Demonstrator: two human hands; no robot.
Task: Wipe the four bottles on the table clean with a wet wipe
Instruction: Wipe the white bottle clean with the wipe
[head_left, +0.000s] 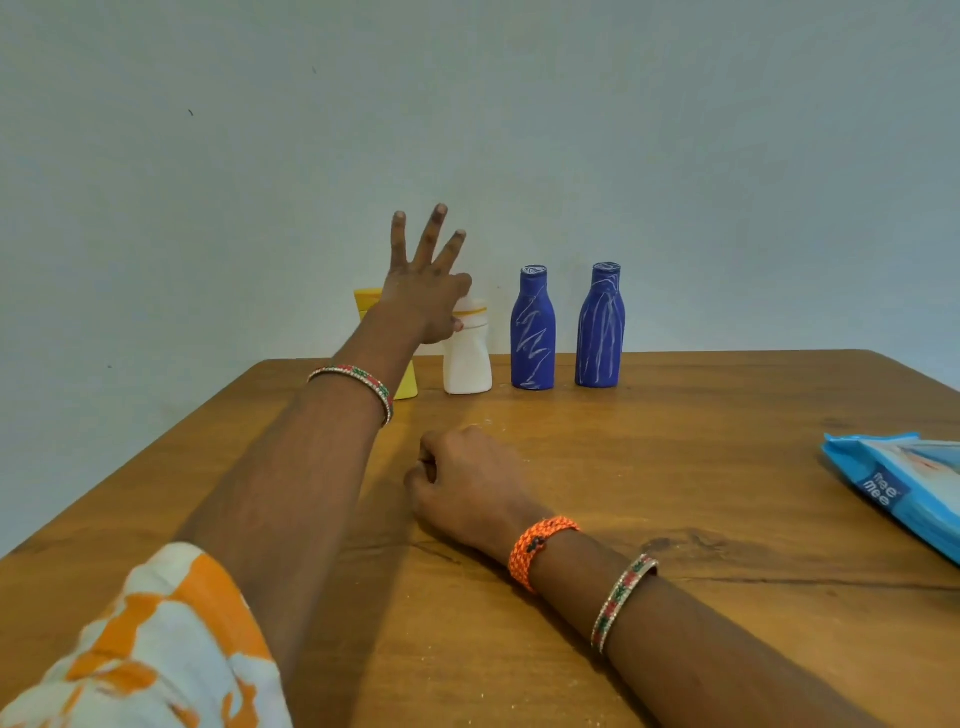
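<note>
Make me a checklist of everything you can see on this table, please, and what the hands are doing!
Surface: wooden table, pale specks scattered on it.
Job's things: yellow bottle, partly hidden by the arm; white bottle; two blue bottles with white scribbles, all upright in a row at the far edge; blue wet wipe pack at the right edge. No loose wipe seen.
Clutter: nothing seen.
Hands: left hand reaching to the white bottle, fingers spread; right hand curled, resting on the table.
Cables: nothing seen.
Surroundings: plain pale wall.
</note>
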